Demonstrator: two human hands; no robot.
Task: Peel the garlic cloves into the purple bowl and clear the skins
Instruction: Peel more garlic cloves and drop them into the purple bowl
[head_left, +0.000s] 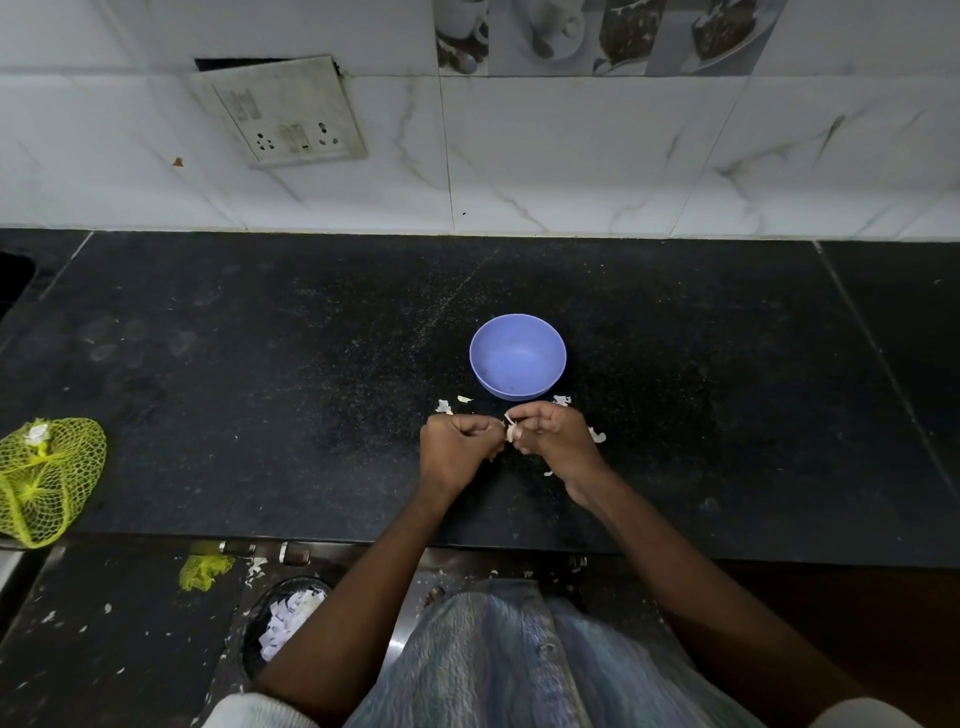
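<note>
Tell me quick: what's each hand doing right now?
Left hand: fingers curled, pinching the garlic clove.
Right hand: fingers curled, pinching the same clove, pulling at its skin.

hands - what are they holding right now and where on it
Both the left hand and the right hand pinch a garlic clove between their fingertips; which end each grips cannot be told.

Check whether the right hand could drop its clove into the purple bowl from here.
Probably yes: the purple bowl sits just beyond the right hand, open-topped, with nothing between them.
</note>
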